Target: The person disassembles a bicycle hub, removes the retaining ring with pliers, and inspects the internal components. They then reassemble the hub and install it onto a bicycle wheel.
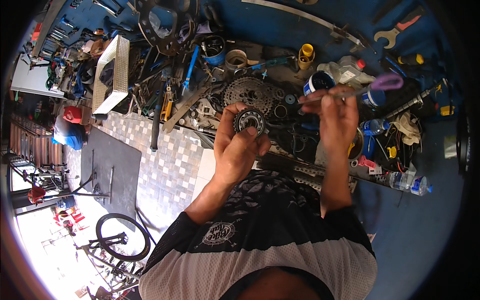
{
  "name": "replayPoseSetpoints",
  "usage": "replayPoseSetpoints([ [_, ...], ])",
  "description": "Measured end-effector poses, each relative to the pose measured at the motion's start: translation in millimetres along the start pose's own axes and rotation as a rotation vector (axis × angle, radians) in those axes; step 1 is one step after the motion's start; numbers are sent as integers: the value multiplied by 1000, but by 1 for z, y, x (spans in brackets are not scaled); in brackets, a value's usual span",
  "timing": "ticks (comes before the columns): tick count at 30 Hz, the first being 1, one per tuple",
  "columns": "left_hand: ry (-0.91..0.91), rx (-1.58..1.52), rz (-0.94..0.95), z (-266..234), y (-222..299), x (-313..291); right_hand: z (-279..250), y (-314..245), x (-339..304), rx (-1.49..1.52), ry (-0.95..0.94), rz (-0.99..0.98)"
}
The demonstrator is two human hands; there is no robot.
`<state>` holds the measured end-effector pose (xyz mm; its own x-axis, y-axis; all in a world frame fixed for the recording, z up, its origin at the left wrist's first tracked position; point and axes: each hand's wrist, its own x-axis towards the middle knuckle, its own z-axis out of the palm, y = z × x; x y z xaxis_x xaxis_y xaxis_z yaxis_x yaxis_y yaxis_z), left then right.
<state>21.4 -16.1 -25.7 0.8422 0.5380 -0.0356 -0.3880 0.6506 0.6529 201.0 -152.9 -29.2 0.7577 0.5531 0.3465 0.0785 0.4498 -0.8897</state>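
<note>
My left hand [233, 152] grips a round toothed metal part with a ring of bearing balls [251, 121], thumb on its near edge and fingers round its sides. Its ball-filled face is turned up toward me. To the right, my right hand [339, 120] pinches a slim tool with a purple looped end [388, 81], held above the bench roughly level. That tool is smeared by motion, so its exact kind is unclear. Just beyond the left hand lies a bicycle cassette [250, 94]. Behind the right hand stands an open blue and white tub [319, 84].
The bench is crowded with a large wrench [184, 107], a yellow cup [306, 54], a plastic jug [348, 69] and water bottles [374, 126]. A perforated metal tray [111, 75] stands at left. Beyond it a person in a red cap [73, 115] is low down, near bicycles.
</note>
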Motion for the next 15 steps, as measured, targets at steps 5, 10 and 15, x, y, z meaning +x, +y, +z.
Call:
replayPoseSetpoints([
  [5, 33, 27, -2, 13, 3, 0, 53, -13, -17, 32, -179, -205],
  [10, 53, 38, 12, 19, 6, -3, 68, -4, -21, -128, -200, -327],
  [15, 53, 40, 26, 20, 8, -6, 72, 1, -24, -95, -190, -373],
])
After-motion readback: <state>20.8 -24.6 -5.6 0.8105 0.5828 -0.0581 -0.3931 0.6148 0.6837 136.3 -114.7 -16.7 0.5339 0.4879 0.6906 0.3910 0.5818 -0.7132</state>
